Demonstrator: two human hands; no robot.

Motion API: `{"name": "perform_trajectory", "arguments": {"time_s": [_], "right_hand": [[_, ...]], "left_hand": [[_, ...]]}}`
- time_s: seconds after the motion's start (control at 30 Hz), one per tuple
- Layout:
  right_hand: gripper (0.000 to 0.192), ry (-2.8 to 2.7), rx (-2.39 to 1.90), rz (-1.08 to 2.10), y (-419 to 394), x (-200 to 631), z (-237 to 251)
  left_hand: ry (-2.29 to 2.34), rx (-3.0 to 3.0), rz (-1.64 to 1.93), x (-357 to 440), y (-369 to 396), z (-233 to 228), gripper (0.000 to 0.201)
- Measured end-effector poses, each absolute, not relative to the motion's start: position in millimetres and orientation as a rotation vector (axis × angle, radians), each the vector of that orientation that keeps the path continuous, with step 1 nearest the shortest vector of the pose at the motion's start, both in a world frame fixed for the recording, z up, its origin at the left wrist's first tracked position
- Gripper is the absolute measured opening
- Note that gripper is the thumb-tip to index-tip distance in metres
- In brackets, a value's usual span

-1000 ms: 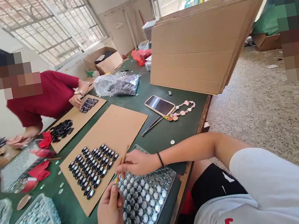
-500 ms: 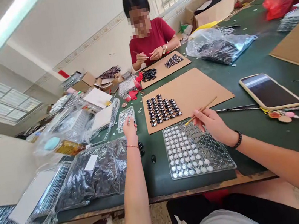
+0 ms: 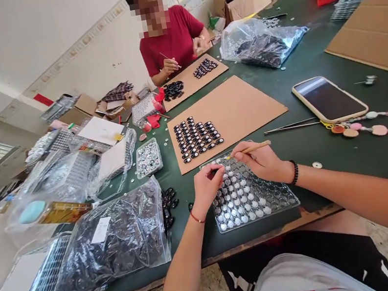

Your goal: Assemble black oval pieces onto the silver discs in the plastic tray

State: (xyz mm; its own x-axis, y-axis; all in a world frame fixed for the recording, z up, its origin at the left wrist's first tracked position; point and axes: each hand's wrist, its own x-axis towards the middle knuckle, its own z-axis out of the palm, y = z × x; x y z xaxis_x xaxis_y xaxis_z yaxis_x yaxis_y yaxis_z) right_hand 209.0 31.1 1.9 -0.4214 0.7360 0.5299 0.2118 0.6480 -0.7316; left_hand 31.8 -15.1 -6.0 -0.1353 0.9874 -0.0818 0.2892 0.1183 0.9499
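My right hand grips a thin wooden stick like a pen, its tip pointing left over a clear plastic tray of small round silver pieces. My left hand hovers over the tray's far left corner, fingertips pinched together close to the stick's tip; whether anything sits between them is hidden. Just beyond the tray lies a brown cardboard sheet carrying rows of small black oval pieces.
A phone with a beaded strap and thin tweezers lie to the right. A small tray and bags of dark pieces sit left. A co-worker in a red shirt works opposite. Cardboard lies far right.
My left hand has come back from the small tray on the left to the big tray, fingers now pinched by the stick's tip. The view has dropped slightly toward the table.
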Motion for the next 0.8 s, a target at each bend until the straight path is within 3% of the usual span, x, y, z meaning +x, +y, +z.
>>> {"name": "perform_trajectory", "arguments": {"time_s": [0.8], "right_hand": [[0.019, -2.235, -0.530, 0.584, 25.7, 204.1, -10.8]], "left_hand": [[1.458, 1.320, 0.976, 34.8, -18.8, -12.1, 0.036]]}}
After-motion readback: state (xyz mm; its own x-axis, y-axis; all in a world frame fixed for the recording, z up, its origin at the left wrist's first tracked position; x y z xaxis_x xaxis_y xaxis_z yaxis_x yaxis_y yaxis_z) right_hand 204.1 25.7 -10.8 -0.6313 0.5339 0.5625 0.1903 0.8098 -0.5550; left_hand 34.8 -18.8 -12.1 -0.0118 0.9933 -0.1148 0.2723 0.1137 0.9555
